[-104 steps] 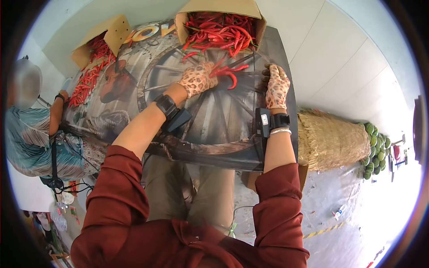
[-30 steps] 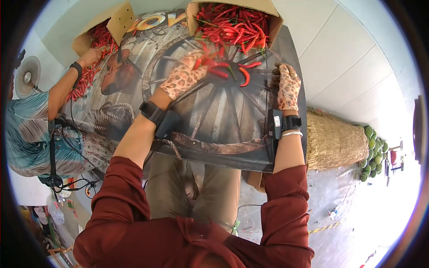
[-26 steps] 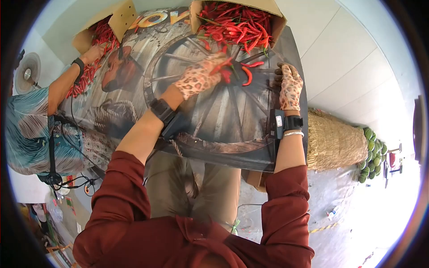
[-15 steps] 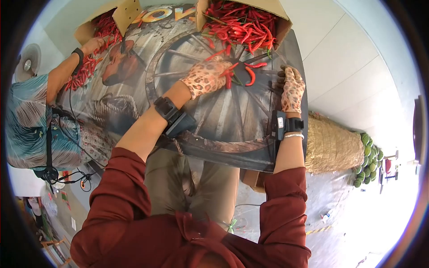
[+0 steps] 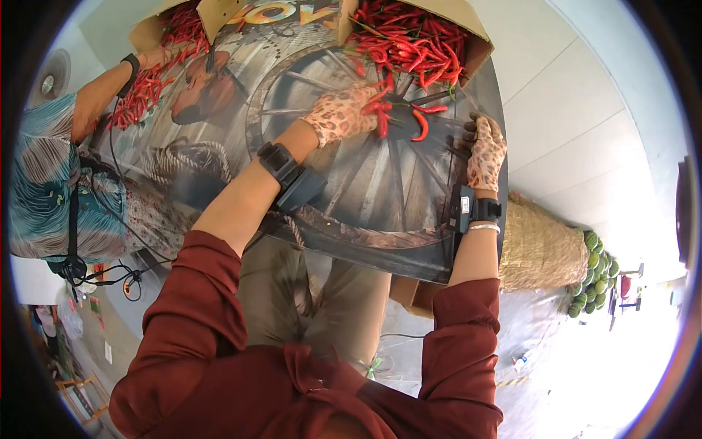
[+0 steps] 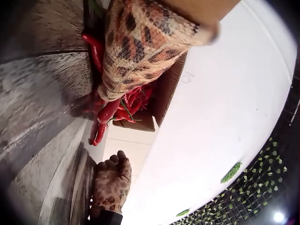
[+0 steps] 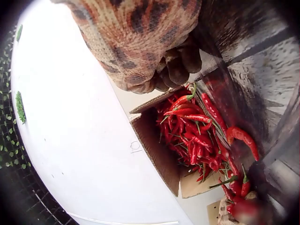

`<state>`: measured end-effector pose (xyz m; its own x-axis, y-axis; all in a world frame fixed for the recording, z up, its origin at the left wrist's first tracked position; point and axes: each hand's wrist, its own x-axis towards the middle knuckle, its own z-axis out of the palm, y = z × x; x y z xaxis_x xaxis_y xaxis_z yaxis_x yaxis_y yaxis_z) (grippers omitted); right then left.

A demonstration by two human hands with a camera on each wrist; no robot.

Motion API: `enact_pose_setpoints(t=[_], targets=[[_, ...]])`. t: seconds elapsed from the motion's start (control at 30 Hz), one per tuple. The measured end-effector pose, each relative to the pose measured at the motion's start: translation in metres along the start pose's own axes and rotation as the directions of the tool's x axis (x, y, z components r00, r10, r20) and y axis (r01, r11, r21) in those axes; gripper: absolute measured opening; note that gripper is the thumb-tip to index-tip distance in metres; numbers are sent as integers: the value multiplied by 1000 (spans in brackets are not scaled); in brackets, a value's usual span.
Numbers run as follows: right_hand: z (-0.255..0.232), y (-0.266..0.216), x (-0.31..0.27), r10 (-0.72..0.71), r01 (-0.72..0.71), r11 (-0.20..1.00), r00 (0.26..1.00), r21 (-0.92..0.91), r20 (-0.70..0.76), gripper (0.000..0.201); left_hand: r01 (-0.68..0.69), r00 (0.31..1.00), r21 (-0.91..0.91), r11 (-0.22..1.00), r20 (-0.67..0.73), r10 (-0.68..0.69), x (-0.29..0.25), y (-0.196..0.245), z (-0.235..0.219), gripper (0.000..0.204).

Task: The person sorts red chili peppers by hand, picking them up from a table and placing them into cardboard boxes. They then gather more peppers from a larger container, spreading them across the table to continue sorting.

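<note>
My left hand, in a leopard-print glove, holds several red chili peppers at its fingertips over the printed wheel on the table. In the left wrist view, a chili pepper sticks out past the gloved fingers. Just right of them lie a curved chili pepper and a straighter one. My right hand, gloved alike with dark fingertips, rests by the table's right edge, fingers loosely bent. Nothing shows in its fingers; its palm is hidden.
A cardboard box lies on its side behind my hands, chili peppers spilling from its mouth. At left, another person's hand reaches into chilies beside a second box. A straw-covered form stands right of the table.
The left hand swung left with chilies in its fingers, then returned to the wheel's middle. The right hand stays by the table edge. The other person's hand has reached to their pile.
</note>
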<state>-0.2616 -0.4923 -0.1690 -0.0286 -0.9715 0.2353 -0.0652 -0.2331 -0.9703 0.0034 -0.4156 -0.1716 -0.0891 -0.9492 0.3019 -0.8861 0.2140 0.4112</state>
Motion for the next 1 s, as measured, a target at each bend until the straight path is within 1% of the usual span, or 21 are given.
enact_pose_setpoints(t=[0.07,0.1,0.17,0.2,0.23,0.27,0.3,0.37,0.4,0.47,0.5,0.57,0.6,0.67,0.7,0.77,0.8,0.87,0.93,1.0], targets=[[2,-5,-3,-4,4,1000,1000,-30,3,23,23,993,32,999,111,-26,8,-8,6,52],[3,-5,-4,17,-17,1000,1000,-1,2,23,26,994,27,999,108,-29,7,-9,7,52],[2,-2,-2,37,-37,999,999,21,4,23,-34,999,37,999,30,33,4,-7,7,46],[1,2,1,26,-26,999,1000,26,6,23,-30,999,32,999,26,30,1,-3,5,46],[0,6,4,16,-16,999,1000,31,7,23,1,999,24,1000,42,-2,-1,1,2,46],[1,5,4,16,-16,1000,1000,27,11,23,31,998,17,999,58,-32,-4,5,-1,46],[1,5,3,30,-31,998,999,50,19,23,35,998,13,999,57,-35,-5,4,0,46],[1,7,5,45,-47,996,999,70,29,23,-31,997,11,999,-66,32,-8,2,3,43],[0,9,7,44,-46,996,999,78,30,23,-29,997,8,1000,-67,30,-7,2,3,43],[0,9,7,42,-45,996,999,82,32,23,-10,1000,12,1000,-8,10,-4,1,3,41],[1,8,6,41,-43,996,999,78,24,23,-9,1000,10,1000,-9,9,-4,-1,5,41],[3,4,2,39,-40,997,999,72,17,23,-95,993,24,995,-74,97,-3,-7,12,39],[4,2,0,29,-30,998,1000,56,11,23,-95,992,23,995,-75,97,-4,-10,15,39],[6,-3,-3,19,-19,999,1000,38,6,22,-161,975,72,984,-146,170,-5,-12,18,36],[7,-5,-4,37,-37,999,999,39,5,22,-161,975,70,985,-146,170,-5,-11,18,36],[6,-3,-2,55,-55,998,998,40,4,22,-143,988,29,989,-50,145,-4,-8,12,34],[5,1,1,39,-39,999,999,10,5,21,-145,988,28,989,-50,146,-4,-5,8,34],[4,5,3,19,-19,1000,1000,-20,1,21,-66,998,40,997,13,65,-5,2,3,40],[5,4,2,37,-37,999,999,22,15,20,-76,997,57,995,2,76,-5,1,5,40],[6,4,1,23,-23,1000,999,2,26,20,-86,996,70,994,-13,87,-4,-3,9,39]])
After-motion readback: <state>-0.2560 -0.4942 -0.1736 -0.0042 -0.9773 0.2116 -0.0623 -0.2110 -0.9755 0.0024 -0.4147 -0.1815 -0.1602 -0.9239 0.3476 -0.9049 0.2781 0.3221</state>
